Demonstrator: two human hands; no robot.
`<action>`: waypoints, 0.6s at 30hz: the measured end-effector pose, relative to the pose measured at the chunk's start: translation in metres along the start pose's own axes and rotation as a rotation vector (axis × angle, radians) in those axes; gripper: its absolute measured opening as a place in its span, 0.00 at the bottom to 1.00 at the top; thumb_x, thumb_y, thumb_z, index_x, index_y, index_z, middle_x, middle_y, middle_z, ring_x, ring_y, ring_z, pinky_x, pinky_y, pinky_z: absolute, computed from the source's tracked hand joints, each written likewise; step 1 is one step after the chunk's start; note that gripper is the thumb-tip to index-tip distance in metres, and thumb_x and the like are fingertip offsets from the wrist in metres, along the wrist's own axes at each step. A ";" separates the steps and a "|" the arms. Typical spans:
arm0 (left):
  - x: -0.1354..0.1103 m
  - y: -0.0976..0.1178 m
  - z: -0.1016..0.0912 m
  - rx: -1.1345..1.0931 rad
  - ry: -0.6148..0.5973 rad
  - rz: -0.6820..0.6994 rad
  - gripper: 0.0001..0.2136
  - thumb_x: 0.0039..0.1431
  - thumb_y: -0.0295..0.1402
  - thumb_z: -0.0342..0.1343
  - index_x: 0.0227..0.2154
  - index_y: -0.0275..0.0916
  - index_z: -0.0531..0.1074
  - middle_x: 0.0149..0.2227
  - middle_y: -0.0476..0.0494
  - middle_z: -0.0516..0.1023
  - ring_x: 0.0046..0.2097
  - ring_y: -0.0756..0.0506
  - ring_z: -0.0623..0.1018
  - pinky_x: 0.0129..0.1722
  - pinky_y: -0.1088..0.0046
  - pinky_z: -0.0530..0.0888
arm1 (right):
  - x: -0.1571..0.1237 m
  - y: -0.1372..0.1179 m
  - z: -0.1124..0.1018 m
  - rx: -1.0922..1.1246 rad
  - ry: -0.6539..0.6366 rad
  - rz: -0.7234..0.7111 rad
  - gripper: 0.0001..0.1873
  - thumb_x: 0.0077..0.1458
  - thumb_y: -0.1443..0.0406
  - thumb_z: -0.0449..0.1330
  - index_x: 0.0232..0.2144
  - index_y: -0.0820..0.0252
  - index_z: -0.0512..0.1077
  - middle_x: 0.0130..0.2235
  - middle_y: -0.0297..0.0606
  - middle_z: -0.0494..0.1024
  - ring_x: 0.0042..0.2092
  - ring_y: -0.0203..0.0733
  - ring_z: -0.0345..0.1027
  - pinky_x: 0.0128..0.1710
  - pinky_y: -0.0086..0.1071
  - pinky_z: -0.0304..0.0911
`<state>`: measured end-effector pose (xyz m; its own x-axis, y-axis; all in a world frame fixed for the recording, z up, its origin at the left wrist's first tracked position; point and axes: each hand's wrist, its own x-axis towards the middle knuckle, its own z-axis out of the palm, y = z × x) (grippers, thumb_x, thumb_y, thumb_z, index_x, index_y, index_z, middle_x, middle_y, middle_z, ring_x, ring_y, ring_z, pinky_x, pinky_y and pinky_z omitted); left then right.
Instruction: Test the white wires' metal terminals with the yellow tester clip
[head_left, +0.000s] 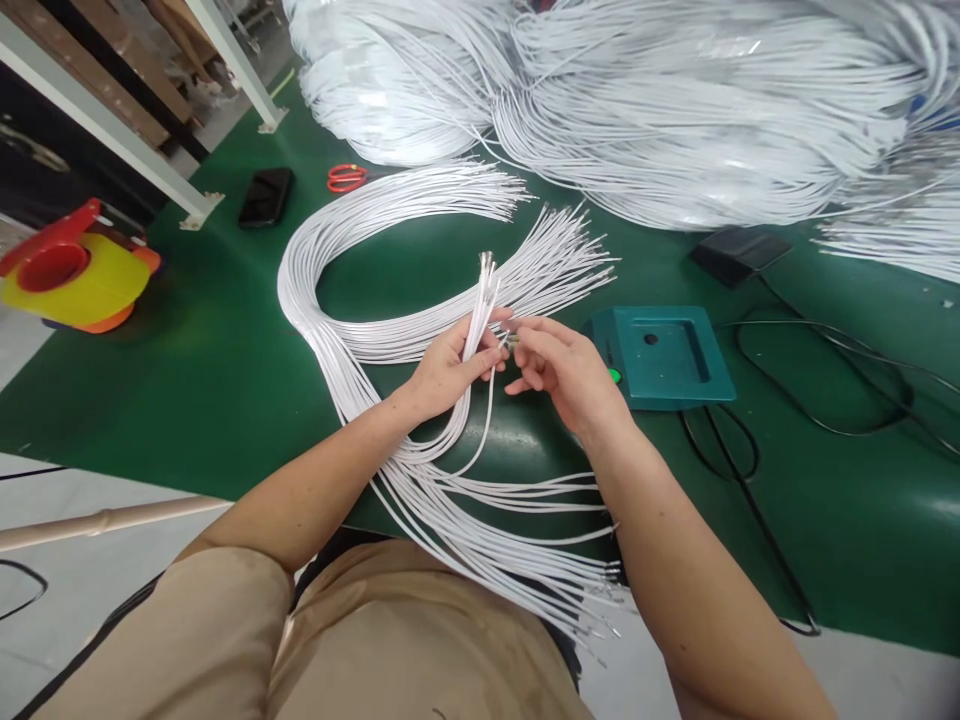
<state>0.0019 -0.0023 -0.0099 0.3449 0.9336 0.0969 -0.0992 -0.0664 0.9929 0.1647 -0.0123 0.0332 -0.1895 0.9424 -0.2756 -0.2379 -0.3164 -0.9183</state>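
Note:
My left hand [450,368] is closed round a small bunch of white wires [480,300] that stands up out of the fist, bare tips at the top. My right hand [559,365] is pinched on the end of one wire just beside the left thumb. A long looped bundle of white wires [315,270] lies on the green table [225,390] and runs under my hands toward my lap. A teal box-shaped device [667,355] with a green light sits just right of my right hand.
Large heaps of white wire [675,110] fill the back of the table. Red-handled scissors [346,178] and a black phone [265,196] lie at the back left. A black pedal [739,252] and black cables [825,390] lie at the right. A red and yellow container [71,270] stands left.

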 end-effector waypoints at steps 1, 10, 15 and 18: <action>0.000 0.000 0.000 0.008 -0.009 0.000 0.22 0.56 0.36 0.60 0.54 0.41 0.67 0.31 0.51 0.70 0.31 0.53 0.73 0.30 0.77 0.70 | 0.000 0.001 0.000 -0.010 0.010 -0.010 0.10 0.45 0.61 0.65 0.31 0.60 0.75 0.22 0.26 0.68 0.19 0.27 0.54 0.23 0.29 0.72; 0.000 -0.001 0.000 0.011 -0.068 -0.010 0.15 0.58 0.36 0.58 0.47 0.40 0.69 0.31 0.50 0.70 0.32 0.53 0.73 0.31 0.79 0.70 | 0.000 0.002 -0.002 -0.098 0.061 -0.003 0.06 0.42 0.65 0.67 0.23 0.62 0.74 0.20 0.29 0.71 0.18 0.26 0.56 0.22 0.26 0.71; 0.000 0.000 0.001 -0.022 -0.059 -0.030 0.15 0.57 0.37 0.60 0.46 0.40 0.68 0.31 0.50 0.71 0.32 0.53 0.74 0.29 0.80 0.70 | -0.002 -0.003 -0.002 -0.129 0.073 0.026 0.07 0.45 0.64 0.64 0.21 0.61 0.70 0.18 0.26 0.65 0.16 0.26 0.50 0.19 0.28 0.70; 0.000 0.000 0.000 -0.035 -0.055 -0.024 0.16 0.56 0.37 0.60 0.46 0.40 0.68 0.30 0.51 0.70 0.31 0.53 0.74 0.29 0.79 0.70 | -0.002 -0.004 -0.001 -0.142 0.086 -0.044 0.09 0.49 0.59 0.63 0.28 0.60 0.74 0.23 0.29 0.70 0.18 0.27 0.54 0.21 0.29 0.71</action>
<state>0.0020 -0.0021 -0.0098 0.3980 0.9141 0.0776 -0.1225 -0.0308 0.9920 0.1669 -0.0130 0.0371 -0.0984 0.9626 -0.2524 -0.1054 -0.2623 -0.9592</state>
